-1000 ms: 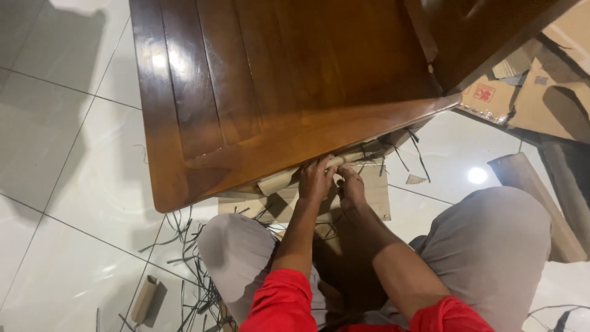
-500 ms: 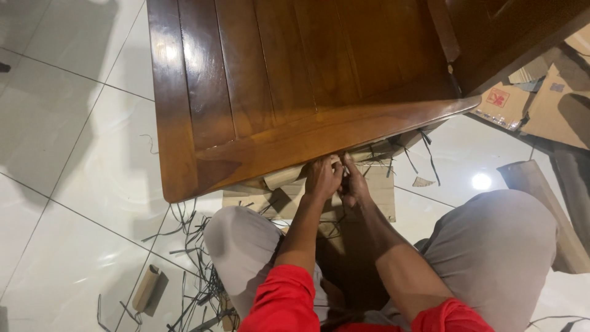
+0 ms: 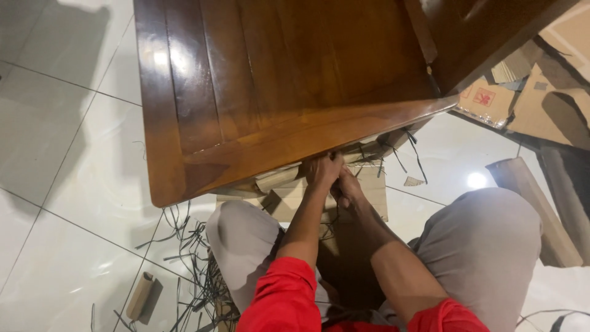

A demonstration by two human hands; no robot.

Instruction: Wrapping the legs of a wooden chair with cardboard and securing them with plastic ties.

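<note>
— So, starting nearest us: why do our knees (image 3: 485, 246) sit so wide apart?
— We crouch low, so both forearms pass between them toward twelve o'clock.
— And our left hand (image 3: 322, 171)?
— It's curled tight on the cardboard wrapping (image 3: 278, 179) tucked under the wooden panel (image 3: 289, 86), just below its edge.
— Our right hand (image 3: 348, 187)?
— Pressed against the left, fingers bent; whether it actually pinches anything, we cannot tell.
— Those black strips (image 3: 190, 246) at eight o'clock?
— Loose strapping, lying scattered on the tiled floor (image 3: 61, 184).
</note>
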